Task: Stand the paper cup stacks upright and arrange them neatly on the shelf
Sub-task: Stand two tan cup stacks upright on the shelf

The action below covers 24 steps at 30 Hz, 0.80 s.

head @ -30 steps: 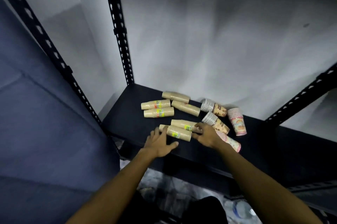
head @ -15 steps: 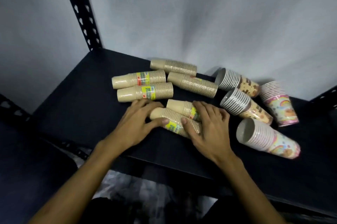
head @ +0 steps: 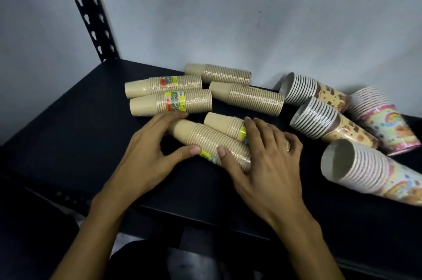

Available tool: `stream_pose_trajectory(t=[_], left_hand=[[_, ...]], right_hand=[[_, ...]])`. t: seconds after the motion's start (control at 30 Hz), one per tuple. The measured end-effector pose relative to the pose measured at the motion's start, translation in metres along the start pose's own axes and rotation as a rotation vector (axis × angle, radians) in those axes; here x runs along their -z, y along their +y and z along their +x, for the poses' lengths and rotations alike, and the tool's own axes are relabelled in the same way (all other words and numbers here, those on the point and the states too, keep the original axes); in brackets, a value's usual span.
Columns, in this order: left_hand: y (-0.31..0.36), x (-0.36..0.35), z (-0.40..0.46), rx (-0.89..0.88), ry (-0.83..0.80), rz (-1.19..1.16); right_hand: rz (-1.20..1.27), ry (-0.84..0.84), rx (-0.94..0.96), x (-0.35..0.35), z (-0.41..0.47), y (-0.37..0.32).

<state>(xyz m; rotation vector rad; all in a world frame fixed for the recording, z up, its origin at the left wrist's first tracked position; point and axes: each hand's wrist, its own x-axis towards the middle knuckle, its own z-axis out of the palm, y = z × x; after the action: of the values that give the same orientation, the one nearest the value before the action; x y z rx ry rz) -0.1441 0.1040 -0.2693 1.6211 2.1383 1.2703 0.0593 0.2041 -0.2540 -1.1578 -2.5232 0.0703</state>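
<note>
Here, on a black shelf (head: 68, 133) against a grey wall (head: 228, 10), ten paper cup stacks lie toppled. The nearest kraft stack (head: 212, 142) lies on its side, base toward the left rear, near the front edge; bare shelf spreads to its left. The left hand (head: 146, 154) and right hand (head: 265, 161) clasp it, fingers and thumbs curled around.

both forearms are bare with no sleeves showing, and the right hand (head: 269, 156) wears a thin ring.
</note>
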Motion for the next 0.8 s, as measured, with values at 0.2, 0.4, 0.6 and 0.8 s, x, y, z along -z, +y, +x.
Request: stream_pose_trajectory(t=[0.2, 0.4, 0.6, 0.8], left_hand=[[0.012, 0.005, -0.01, 0.087, 0.016, -0.025], [0.043, -0.015, -0.043, 0.274, 0.326, -0.045], [0.083, -0.033, -0.036, 0.401, 0.204, 0.173], [0.085, -0.03, -0.024, 0.469, 0.135, -0.098]], right_hand=[[0.024, -0.03, 0.017, 0.008, -0.003, -0.003], [0.278, -0.006, -0.022, 0.039, 0.015, 0.024], [0.418, -0.239, -0.047, 0.031, 0.027, 0.041], [0.618, -0.218, -0.078, 0.023, 0.014, 0.036]])
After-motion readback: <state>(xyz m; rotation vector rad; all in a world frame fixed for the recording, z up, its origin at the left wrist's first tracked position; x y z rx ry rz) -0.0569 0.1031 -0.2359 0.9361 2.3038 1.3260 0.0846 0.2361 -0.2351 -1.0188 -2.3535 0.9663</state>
